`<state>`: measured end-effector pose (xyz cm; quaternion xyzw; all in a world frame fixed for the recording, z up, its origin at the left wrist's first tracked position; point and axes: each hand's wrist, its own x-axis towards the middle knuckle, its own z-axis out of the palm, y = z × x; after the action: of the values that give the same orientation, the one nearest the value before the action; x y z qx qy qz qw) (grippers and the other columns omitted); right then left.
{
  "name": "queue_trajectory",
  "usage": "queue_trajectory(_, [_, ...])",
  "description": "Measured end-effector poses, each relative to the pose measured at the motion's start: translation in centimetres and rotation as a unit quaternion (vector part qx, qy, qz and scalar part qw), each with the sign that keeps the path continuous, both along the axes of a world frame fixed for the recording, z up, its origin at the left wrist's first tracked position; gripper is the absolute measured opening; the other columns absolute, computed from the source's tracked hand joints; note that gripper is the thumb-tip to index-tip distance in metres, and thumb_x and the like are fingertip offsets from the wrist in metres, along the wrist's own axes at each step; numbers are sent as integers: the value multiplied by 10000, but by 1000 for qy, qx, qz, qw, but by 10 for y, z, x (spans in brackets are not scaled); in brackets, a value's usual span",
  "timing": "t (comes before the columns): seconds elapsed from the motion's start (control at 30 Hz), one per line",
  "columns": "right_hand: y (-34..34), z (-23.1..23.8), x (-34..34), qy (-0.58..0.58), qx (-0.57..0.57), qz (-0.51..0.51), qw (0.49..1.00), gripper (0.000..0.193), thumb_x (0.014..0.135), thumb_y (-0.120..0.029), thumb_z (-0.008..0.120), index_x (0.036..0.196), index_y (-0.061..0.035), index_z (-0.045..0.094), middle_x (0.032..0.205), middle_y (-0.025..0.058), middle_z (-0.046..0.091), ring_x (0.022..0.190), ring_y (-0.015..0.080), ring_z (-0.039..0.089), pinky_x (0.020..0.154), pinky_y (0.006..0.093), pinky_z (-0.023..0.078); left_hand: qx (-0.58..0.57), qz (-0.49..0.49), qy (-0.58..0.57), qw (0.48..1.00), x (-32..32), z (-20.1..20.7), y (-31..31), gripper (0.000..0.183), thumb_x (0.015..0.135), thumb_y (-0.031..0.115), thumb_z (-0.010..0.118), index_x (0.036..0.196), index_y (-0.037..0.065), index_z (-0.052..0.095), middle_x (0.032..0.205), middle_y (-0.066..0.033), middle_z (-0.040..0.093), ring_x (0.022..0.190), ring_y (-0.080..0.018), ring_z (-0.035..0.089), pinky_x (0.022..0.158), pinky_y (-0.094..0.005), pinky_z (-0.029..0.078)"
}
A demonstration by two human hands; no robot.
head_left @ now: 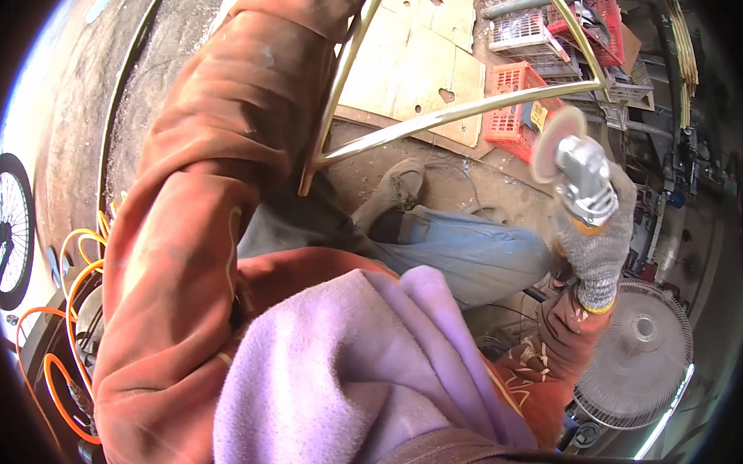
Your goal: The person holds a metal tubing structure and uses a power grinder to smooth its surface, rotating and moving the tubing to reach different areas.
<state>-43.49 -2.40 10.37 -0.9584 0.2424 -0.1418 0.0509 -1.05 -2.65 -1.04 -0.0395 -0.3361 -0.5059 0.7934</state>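
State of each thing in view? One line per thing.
Right hand: gloved, closed around grinder
Disc: fitted to grinder; spinning or not unclear
Frame: tubes joined at corners
Cardboard: flattened, holed
Hose: looped
Fan: upper body caged; running unclear

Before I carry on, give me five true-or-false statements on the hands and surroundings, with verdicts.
1. The right hand holds an angle grinder. True.
2. That hand is bare. False: it wears a grey glove.
3. The left hand is beside the grinder's disc. False: the left hand is out of view.
4. A round fan is on the person's right. True.
5. A spoked wheel shows at the picture's left. True.
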Motion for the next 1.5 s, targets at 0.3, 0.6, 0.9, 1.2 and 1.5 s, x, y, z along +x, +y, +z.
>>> queue_trajectory(0.3, [39,-36,68,49,207,47,976,743,711,-109,924,1317,-32,500,1166,105,626,1077,188,656,920,350,549,17,-1,8,1000,14,-5,5,411,1052,342,539,1051,-47,672,626,-34,584,662,-247,621,891,-541,543])
queue_trajectory(0.6, [75,-72,80,0,364,59,930,758,709,-83,911,1338,-58,490,1182,110,651,1066,196,669,914,336,555,-14,-11,15,1000,13,-6,0,396,1039,323,552,1040,-53,675,565,-44,539,657,-287,633,899,-615,535])
queue_trajectory(0.9, [91,-68,91,74,327,21,942,787,674,-286,946,1300,-63,523,1126,160,681,999,316,714,858,410,577,17,32,11,999,16,-4,9,392,1046,333,549,1026,-37,677,588,-39,563,635,-264,618,866,-600,546])
queue_trajectory(1.2, [99,-70,96,104,328,-37,938,844,663,-363,945,1322,-78,501,1155,169,683,1005,373,713,850,465,580,57,42,3,997,16,-1,13,370,1049,309,549,1017,-35,681,609,-41,560,614,-243,583,884,-575,534])
queue_trajectory(1.5, [97,-70,98,97,267,18,959,762,671,-210,952,1281,-28,534,1136,138,638,1036,266,666,887,391,548,76,82,-9,994,12,1,14,372,1041,317,571,1021,-36,686,610,-39,555,608,-230,566,870,-594,534])
